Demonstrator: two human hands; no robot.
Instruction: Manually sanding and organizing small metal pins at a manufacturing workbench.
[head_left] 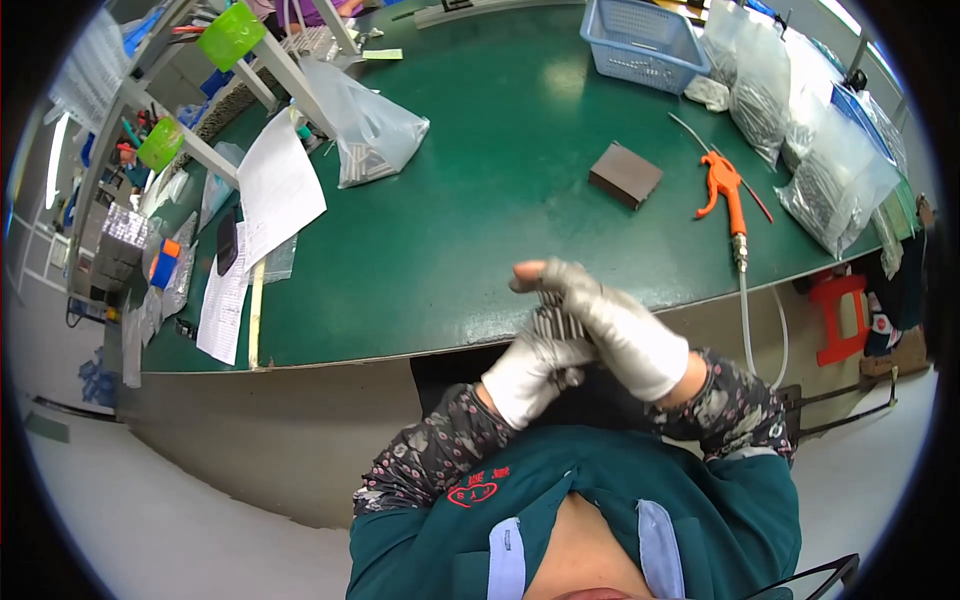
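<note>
Just off the front edge of the green table (450, 260), my two hands come together around a bundle of short grey metal rods (558, 323). White gloves cover both hands. My left hand (535, 375) wraps the bundle from below. Over its upper right side lies my right hand (622, 328), with a bare fingertip showing past the glove. The right fingers press on the rods, and the gloves hide most of the bundle. Beyond my right hand, a dark brown block (626, 175) rests on the table.
An orange air blow gun (722, 190) with a hose lies at right, near bags of metal parts (838, 195). A blue basket (645, 45) stands at the far right. Leftward are a clear bag of rods (370, 125), paper sheets (283, 185), a phone (228, 242) and a shelf frame.
</note>
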